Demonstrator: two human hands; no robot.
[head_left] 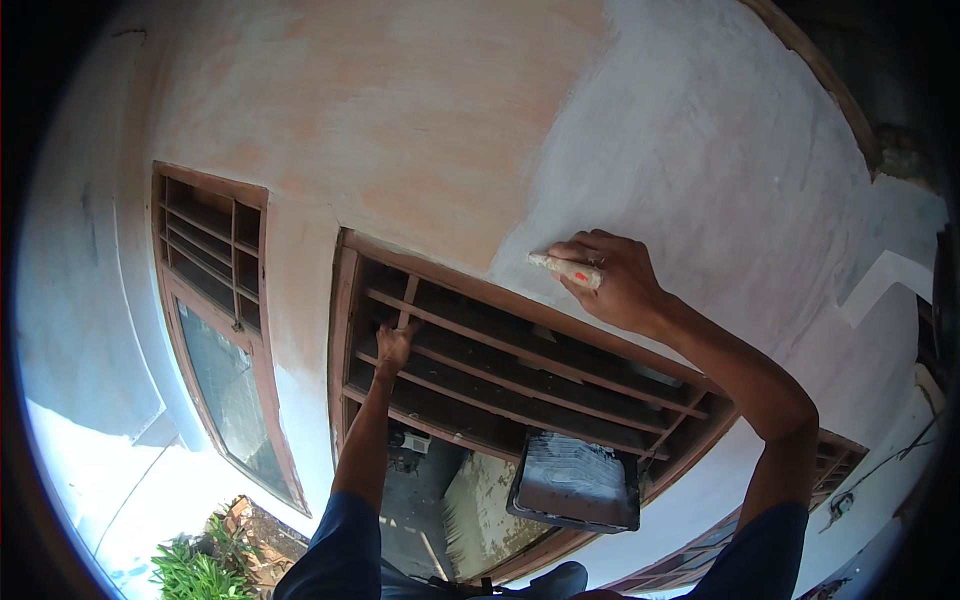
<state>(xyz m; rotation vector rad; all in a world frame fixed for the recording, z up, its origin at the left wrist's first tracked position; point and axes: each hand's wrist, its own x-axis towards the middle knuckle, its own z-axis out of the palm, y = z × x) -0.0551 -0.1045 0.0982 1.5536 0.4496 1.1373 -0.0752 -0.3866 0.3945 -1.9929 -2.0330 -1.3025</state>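
Observation:
My right hand (612,277) is closed around a paint-smeared paintbrush (565,268), pale with a red mark. It is held against or just in front of the wall (690,150), above the window's top edge; the fingers partly cover it. My left hand (395,343) grips an upright wooden bar (408,300) in the slatted vent of the brown window frame (345,290). Below the slats, a black paint tray (577,518) with white paint on its ribbed slope sits at the window, between my arms.
Fresh whitish paint covers the wall on the right; the orange-pink wall part (400,130) is on the left. A narrower window (225,370) with slats and glass stands left. Green plants (205,565) grow at the lower left. A wooden beam (815,70) runs along the upper right.

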